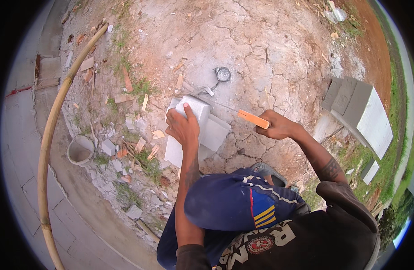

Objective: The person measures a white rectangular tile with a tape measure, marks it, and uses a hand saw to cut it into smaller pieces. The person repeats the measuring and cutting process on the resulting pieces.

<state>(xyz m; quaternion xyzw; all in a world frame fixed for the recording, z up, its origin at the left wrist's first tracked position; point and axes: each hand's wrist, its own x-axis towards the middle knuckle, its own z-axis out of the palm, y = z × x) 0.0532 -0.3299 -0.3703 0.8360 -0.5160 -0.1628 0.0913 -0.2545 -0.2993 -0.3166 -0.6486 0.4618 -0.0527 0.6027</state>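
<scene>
My left hand (183,125) grips a light grey concrete block (199,108), its thumb on the top face and its fingers curled over the left side. Beneath that block lie more pale block pieces (216,132). In my right hand (277,125) is the orange handle of a handsaw (253,119). The saw's thin blade, seen edge-on, reaches left to the far end of the held block; whether it has cut in cannot be seen. Just beyond the block, a round, dark, dusty thing (222,74) with a cord or strap lies on the ground.
Stacked grey blocks (357,108) stand at the right, with a smaller block (370,172) nearer. A long bamboo pole (46,166) curves along the left, past a dusty bucket (80,150). Wood scraps and rubble litter the cracked soil. My bent knee (225,202) is close to the blocks.
</scene>
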